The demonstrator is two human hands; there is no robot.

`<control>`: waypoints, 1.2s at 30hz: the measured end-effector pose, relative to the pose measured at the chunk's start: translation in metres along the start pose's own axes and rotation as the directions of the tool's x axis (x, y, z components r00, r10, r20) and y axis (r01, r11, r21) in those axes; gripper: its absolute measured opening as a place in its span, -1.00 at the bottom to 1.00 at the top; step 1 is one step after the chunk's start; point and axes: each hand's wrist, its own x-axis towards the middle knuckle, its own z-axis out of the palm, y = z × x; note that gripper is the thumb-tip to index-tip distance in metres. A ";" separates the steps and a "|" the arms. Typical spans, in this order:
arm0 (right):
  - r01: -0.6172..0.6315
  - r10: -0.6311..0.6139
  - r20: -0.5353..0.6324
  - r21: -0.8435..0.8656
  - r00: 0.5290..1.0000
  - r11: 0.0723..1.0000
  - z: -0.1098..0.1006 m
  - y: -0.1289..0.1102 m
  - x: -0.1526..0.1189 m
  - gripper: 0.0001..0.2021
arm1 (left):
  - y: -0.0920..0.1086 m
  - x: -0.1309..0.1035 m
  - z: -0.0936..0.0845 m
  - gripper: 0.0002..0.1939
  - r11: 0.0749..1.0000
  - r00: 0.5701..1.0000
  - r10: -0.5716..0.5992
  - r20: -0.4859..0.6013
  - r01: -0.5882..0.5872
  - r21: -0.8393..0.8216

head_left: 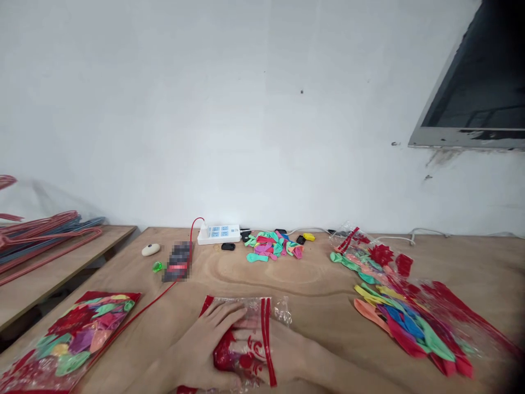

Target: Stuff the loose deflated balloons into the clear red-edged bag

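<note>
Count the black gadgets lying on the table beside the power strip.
4: one below the power strip, one at its right end, one behind the balloons, one right of them. Others may be hidden.

left hand [205,350] flat on red-printed clear bag [246,339], right hand [287,350] under it

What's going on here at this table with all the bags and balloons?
A person is pressing both bare hands on a clear plastic bag with red print lying flat on the wooden table. The left hand rests on top of it; the right hand seems partly under or inside the plastic. A filled bag of coloured balloons lies to the left, a loose pile of small uninflated balloons sits near the white power strip, and long balloons with more bags spread on the right.
</note>
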 end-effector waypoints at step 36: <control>-0.789 0.673 -0.432 -0.187 0.601 0.585 -0.048 0.168 -0.062 -0.86 | -0.003 -0.001 -0.005 0.17 0.996 0.998 -0.056 -0.008 0.057 0.074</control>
